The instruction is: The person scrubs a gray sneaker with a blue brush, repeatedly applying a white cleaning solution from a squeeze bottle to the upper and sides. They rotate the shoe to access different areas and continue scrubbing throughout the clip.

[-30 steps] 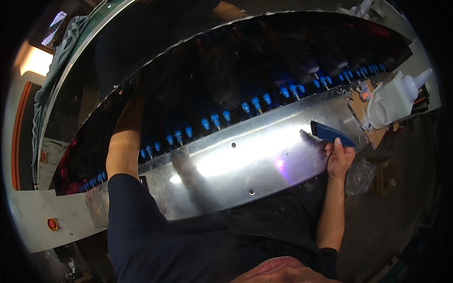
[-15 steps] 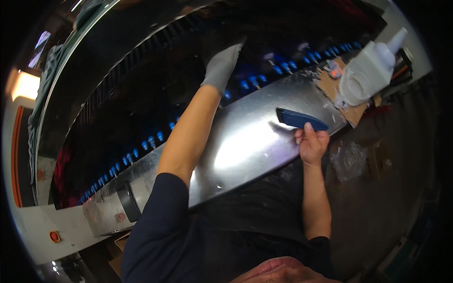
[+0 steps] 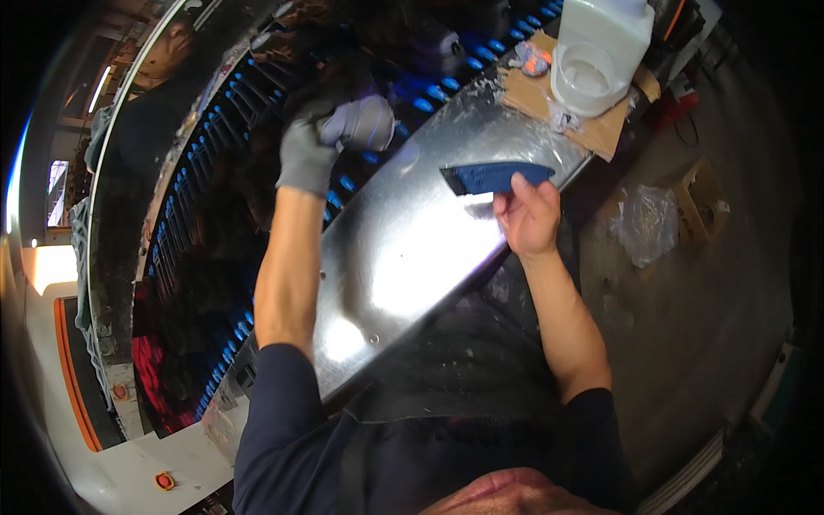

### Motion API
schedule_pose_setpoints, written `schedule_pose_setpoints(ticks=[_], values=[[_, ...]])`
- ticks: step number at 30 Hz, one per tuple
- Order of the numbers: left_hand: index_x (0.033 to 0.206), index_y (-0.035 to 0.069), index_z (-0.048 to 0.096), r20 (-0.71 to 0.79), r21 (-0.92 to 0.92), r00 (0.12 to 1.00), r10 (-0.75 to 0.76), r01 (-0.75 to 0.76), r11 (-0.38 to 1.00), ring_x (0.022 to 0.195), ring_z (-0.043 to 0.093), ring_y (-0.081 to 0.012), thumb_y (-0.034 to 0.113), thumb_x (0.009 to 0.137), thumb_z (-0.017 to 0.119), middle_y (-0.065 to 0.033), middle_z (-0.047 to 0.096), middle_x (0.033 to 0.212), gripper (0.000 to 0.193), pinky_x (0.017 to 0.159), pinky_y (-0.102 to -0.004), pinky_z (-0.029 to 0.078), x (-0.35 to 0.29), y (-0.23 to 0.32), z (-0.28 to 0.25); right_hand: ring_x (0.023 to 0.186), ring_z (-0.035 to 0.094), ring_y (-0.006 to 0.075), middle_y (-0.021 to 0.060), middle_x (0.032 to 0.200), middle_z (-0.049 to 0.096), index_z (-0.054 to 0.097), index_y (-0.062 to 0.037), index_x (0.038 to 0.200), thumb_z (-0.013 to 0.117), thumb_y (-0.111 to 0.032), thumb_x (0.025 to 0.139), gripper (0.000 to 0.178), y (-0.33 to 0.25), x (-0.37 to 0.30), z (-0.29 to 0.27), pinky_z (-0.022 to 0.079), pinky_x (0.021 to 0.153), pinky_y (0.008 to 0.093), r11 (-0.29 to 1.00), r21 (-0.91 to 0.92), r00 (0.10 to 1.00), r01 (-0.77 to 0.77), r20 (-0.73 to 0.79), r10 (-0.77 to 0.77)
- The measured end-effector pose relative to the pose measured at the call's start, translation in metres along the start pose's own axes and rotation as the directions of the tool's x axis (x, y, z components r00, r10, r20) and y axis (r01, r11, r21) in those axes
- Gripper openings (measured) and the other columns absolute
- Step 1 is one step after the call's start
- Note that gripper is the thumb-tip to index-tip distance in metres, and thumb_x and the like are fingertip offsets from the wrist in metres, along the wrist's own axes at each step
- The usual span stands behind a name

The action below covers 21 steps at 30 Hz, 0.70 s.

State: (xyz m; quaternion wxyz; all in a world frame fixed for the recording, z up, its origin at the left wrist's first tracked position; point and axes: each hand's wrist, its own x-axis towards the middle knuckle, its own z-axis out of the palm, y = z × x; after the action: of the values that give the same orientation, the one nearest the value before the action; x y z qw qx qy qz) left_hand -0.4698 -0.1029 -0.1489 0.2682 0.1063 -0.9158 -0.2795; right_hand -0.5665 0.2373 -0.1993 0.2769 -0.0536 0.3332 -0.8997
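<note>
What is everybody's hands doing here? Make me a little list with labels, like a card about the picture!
left hand: grey-gloved left hand raised over the dark row of blue-tipped parts, gripping a pale grey rounded object
right hand: bare right hand pinching a flat dark blue scraper
scraper position: against the shiny curved metal sheet
nearby: white plastic jug on a brown cardboard piece
floor: crumpled clear plastic bag

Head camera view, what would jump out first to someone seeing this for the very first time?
The bright shiny metal panel running diagonally through the middle, with the bare right hand holding a dark blue flat scraper on it. Above, the grey-gloved left hand grips a pale rounded object beside rows of glowing blue pegs. A white plastic jug sits on cardboard at upper right.
</note>
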Motion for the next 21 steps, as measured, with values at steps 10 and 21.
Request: schedule_pose_setpoints(ticks=[10, 21], values=[[0.151, -0.005, 0.051, 0.490, -0.395, 0.849, -0.196, 0.417, 0.819, 0.134, 0.059, -0.0231, 0.010, 0.072, 0.087, -0.0126, 0.063, 0.144, 0.088, 0.118, -0.0363, 0.042, -0.108, 0.106, -0.089, 0.064, 0.063, 0.0155, 0.0127, 0.089, 0.074, 0.067, -0.0002, 0.105, 0.065, -0.016, 0.103, 0.016, -0.075, 0.018, -0.048, 0.041, 0.049, 0.0262, 0.967, -0.066, 0.969, 0.246, -0.006, -0.247], [0.150, -0.010, 0.043, 0.412, 0.040, 0.881, 0.230, -0.270, 0.962, 0.138, 0.051, -0.0485, 0.047, 0.082, 0.080, -0.0320, 0.052, 0.147, 0.097, 0.119, -0.0512, 0.038, -0.082, 0.221, 0.014, 0.070, 0.067, 0.0130, 0.0114, 0.094, 0.076, 0.071, 0.0027, 0.106, 0.070, -0.014, 0.102, 0.017, -0.120, 0.033, -0.041, 0.050, 0.056, 0.0247, 0.883, -0.336, 0.935, 0.328, -0.020, -0.355]])
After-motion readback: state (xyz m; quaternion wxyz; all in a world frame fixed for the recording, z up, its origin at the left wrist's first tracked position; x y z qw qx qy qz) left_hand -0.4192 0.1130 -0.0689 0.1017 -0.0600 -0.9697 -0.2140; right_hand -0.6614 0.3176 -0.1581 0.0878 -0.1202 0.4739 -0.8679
